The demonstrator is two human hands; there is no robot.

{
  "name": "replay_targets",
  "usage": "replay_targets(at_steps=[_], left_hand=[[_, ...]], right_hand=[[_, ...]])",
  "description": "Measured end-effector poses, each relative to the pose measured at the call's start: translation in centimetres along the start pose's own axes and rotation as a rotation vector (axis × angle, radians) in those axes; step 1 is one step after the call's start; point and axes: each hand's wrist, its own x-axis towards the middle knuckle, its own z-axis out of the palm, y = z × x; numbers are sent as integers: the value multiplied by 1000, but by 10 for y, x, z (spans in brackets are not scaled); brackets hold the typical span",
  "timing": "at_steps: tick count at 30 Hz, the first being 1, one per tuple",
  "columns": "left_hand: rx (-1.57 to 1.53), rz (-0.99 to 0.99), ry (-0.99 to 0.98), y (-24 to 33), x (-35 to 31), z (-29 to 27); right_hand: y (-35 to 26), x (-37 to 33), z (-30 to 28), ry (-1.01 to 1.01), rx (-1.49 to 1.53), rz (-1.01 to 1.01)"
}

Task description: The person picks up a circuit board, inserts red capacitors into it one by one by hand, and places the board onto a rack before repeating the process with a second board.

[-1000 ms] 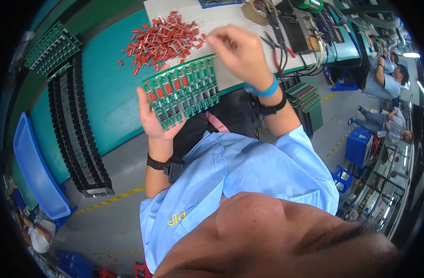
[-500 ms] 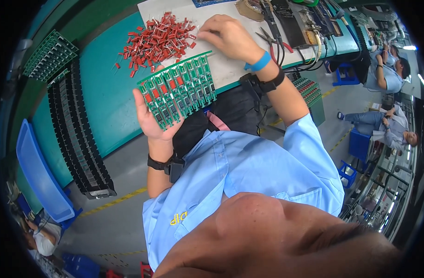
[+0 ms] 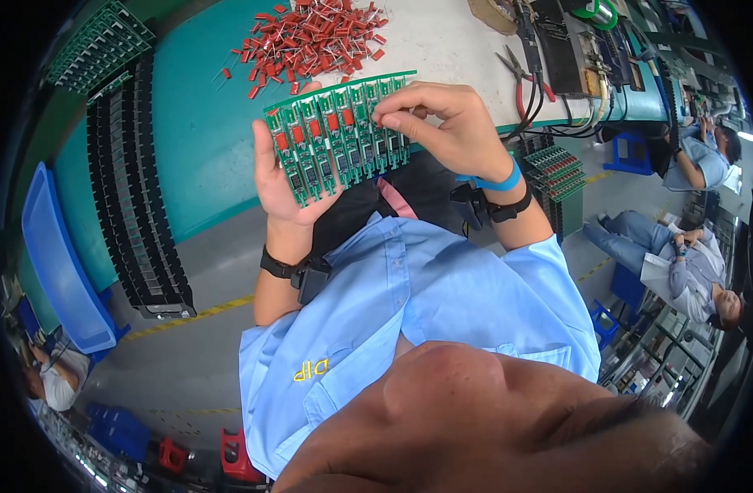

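My left hand [image 3: 288, 197] supports a green circuit board panel [image 3: 337, 158] from below and at its left edge, thumb up along the side. The panel is split into several narrow strips, and red box-shaped components [image 3: 314, 128] sit on several of them toward the left and middle. My right hand [image 3: 452, 127] is over the panel's right part, thumb and forefinger pinched together at a strip. Whatever lies between those fingertips is too small and hidden to name. Beyond the panel is a loose pile of red leaded components [image 3: 315, 41] on the bench.
Pliers with red handles [image 3: 520, 82], cables and a solder spool [image 3: 598, 12] lie at the back right. A black slotted rack [image 3: 138, 197] and a blue tray [image 3: 60, 263] stand left. More boards are stacked at far left [image 3: 101, 45] and right [image 3: 555, 172]. Other people sit farther off.
My right hand has come from beside the red pile down onto the panel's right part, fingers pinched. The view has shifted slightly; my left hand still holds the panel.
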Motion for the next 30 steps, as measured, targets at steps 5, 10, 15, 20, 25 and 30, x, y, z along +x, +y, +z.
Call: replay_targets(at_steps=[5,10,15,20,25,30], left_hand=[[-17,14,20,0,-1,-1],[-17,6,-11,-1,0,-1],[-40,1,-27,-1,-1,0],[-60,-3,-17,-1,-1,-1],[-54,-9,-18,-1,-1,0],[-47,-7,-16,-1,-1,1]], right_hand=[[0,2,2,-43,-74,-60],[-2,3,5,-60,-104,-81],[-1,4,6,-48,-95,-91],[2,6,6,-45,-116,-114],[-2,7,6,-48,-133,-114],[-4,8,7,-56,-132,-98]])
